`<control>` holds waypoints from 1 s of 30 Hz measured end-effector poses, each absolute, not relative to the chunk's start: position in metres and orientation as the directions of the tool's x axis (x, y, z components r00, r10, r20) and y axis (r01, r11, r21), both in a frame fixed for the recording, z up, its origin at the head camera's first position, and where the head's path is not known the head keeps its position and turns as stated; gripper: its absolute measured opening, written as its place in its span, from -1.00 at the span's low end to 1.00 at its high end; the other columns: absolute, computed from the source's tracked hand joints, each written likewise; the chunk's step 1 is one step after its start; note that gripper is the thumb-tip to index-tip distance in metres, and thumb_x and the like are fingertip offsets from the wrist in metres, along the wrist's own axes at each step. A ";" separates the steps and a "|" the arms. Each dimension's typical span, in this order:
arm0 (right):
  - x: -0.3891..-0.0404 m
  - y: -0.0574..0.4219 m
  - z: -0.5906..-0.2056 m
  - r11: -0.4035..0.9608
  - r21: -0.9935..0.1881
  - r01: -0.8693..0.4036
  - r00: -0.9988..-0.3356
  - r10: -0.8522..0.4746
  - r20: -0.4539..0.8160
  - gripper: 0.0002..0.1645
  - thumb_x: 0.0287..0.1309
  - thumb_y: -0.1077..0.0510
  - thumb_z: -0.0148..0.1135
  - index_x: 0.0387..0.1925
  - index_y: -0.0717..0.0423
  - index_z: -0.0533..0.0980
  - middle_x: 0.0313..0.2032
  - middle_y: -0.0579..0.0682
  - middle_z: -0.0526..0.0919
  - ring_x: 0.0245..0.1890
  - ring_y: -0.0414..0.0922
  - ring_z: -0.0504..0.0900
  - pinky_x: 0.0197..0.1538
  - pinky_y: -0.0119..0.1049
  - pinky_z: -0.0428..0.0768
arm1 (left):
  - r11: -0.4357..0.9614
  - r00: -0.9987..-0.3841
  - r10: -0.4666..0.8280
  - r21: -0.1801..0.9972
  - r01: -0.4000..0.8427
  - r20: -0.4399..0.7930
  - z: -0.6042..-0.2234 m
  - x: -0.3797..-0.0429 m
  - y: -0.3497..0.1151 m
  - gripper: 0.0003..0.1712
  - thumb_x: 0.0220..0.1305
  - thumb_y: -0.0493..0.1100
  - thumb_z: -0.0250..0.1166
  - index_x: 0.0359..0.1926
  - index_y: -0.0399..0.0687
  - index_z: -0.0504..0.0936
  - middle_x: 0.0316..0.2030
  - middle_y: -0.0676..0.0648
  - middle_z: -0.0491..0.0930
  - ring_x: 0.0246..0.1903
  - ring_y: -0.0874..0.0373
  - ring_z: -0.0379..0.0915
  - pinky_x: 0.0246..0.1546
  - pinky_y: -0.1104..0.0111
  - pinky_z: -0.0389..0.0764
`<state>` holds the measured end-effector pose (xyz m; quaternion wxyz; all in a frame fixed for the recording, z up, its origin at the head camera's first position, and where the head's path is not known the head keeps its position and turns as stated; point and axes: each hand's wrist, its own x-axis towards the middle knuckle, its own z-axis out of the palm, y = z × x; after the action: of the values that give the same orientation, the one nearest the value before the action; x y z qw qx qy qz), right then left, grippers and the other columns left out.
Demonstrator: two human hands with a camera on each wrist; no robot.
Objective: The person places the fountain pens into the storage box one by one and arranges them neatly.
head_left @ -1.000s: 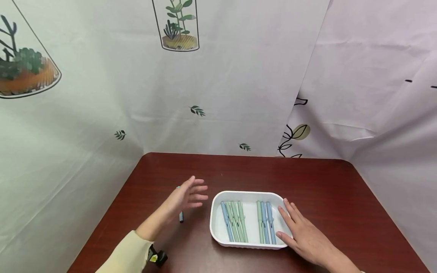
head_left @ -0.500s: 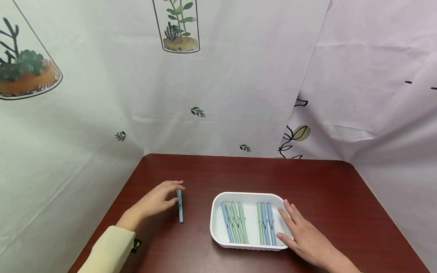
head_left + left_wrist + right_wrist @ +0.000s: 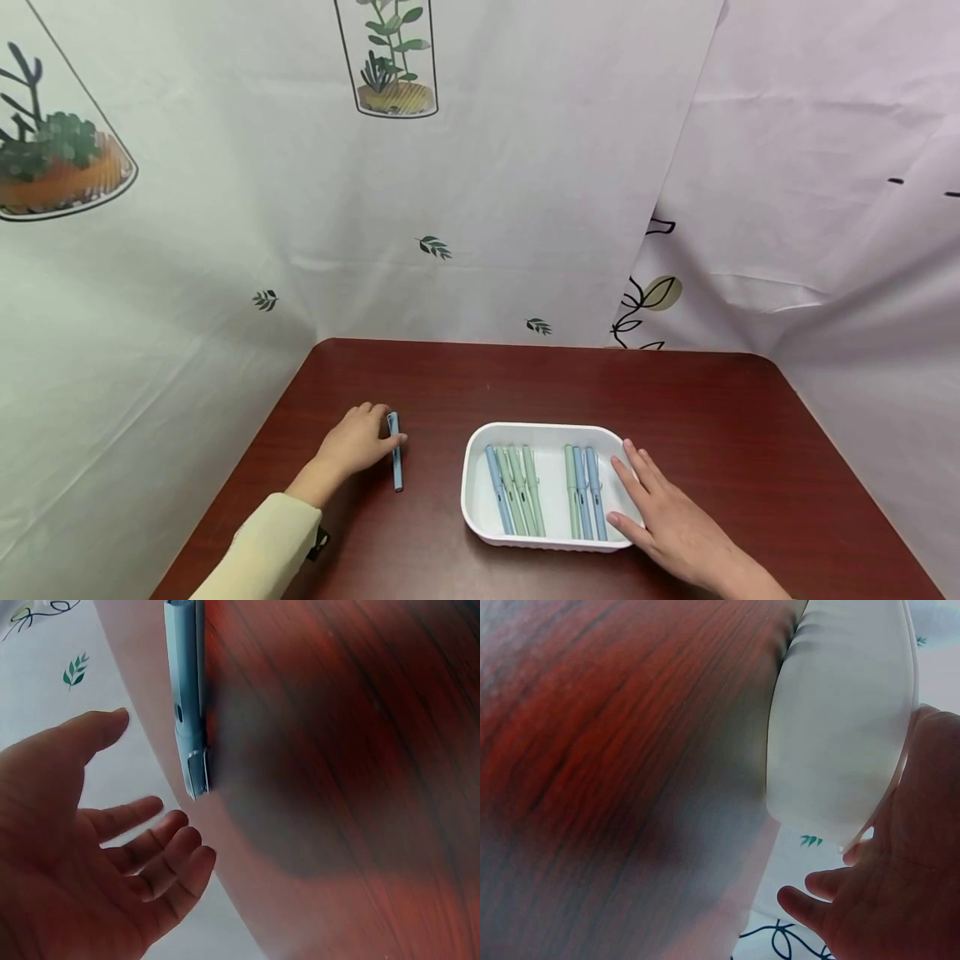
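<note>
A single blue pen point(image 3: 397, 467) lies on the table left of the white tray point(image 3: 555, 543). My left hand point(image 3: 356, 440) hovers at that pen, its thumb passing over it in the head view. In the left wrist view, the thumb and loosely bent fingers point(image 3: 199, 870) stand apart from the blue pen point(image 3: 186, 682), with nothing between them. My right hand point(image 3: 671, 517) rests on the tray's right rim with fingers spread. Inside the tray are two groups of pens: one blue pen point(image 3: 498, 490) beside three green pens point(image 3: 519, 492), and a green pen point(image 3: 572, 492) beside two blue pens point(image 3: 589, 492).
The dark red-brown wooden table point(image 3: 480, 383) has rounded far corners. White cloth point(image 3: 525, 183) printed with plants hangs behind it and along both sides. In the right wrist view, the tray's outer wall point(image 3: 840, 720) stands on the table.
My left hand has moved left from beside the tray to the loose blue pen, turning palm down over it. The right hand and the tray have stayed in place.
</note>
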<state>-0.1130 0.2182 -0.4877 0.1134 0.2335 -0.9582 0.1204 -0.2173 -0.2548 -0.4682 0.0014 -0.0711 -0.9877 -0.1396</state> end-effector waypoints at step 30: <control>-0.114 0.218 -0.488 0.870 -0.192 -0.454 -0.880 -0.405 0.249 -0.12 0.30 -0.33 0.22 0.45 0.09 0.36 0.51 0.22 0.20 0.44 0.25 0.31 0.25 0.06 0.52 | 0.852 -0.989 0.009 0.519 -0.069 -0.147 -0.480 -0.231 -0.250 -0.57 0.20 -0.22 0.31 0.04 -0.41 0.55 -0.26 -0.16 0.65 -0.41 0.10 0.53 -0.41 0.29 0.58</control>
<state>-0.1135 0.2176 -0.4877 0.1008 0.2233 -0.9616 0.1233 -0.2313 -0.2495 -0.4796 -0.0723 0.0156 -0.9595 -0.2718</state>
